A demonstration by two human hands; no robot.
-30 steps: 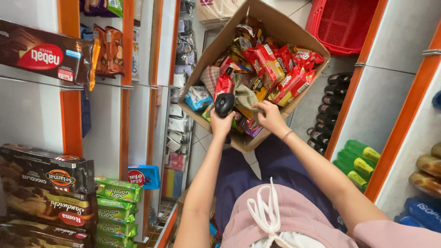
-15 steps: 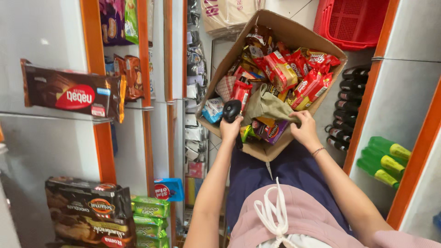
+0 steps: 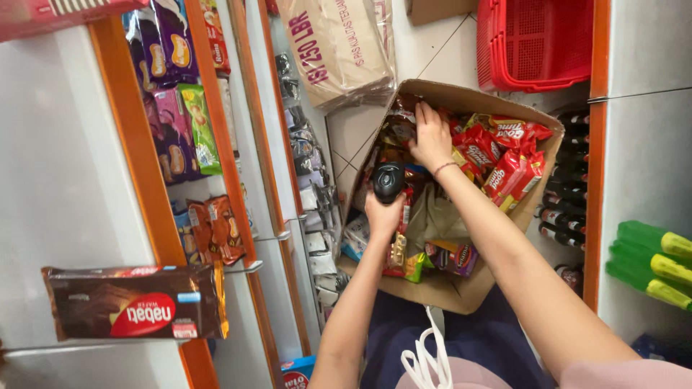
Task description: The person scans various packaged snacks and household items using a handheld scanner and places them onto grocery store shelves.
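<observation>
**A:** What's in front of us?

**B:** Narrow shop aisle, seen from above a person's head. On their lap sits an open cardboard box [image 3: 461,292], packed w/ snack packets. Both bare arms reach into it.

**A:** The hands, what are they doing?

**B:** Left hand [image 3: 384,214] is closed around a black handheld scanner [image 3: 388,180], fingers wrapped on its grip, scanner head pointing up and away, over the left-middle of the box. Right hand [image 3: 430,137] is farther in, at the far-left corner of the box. Fingers curled down among the packets there; can't tell if they've actually pinched one. Thin bracelet on that wrist.

**A:** What's in the box?

**B:** Red snack packets [image 3: 504,162] piled on the far-right side, just beside the right hand. An olive-tan pouch [image 3: 432,216] mid-box, under the right forearm. Nearer, a small purple packet [image 3: 455,256] and yellow-green wrappers, near the left wrist.

**A:** And around them?

**B:** Left: white shelves w/ orange uprights. A brown wafer pack [image 3: 133,302] lies on the near shelf; purple and green biscuit packs [image 3: 173,86] stand higher up, farther off. Far side, on the tiled floor: a wrapped tan carton [image 3: 339,47], and a red plastic basket [image 3: 537,39] to its right. Right: dark bottles [image 3: 566,216] low down by the box, green-and-yellow tubes [image 3: 652,263] on a shelf, well apart from the hands.
</observation>
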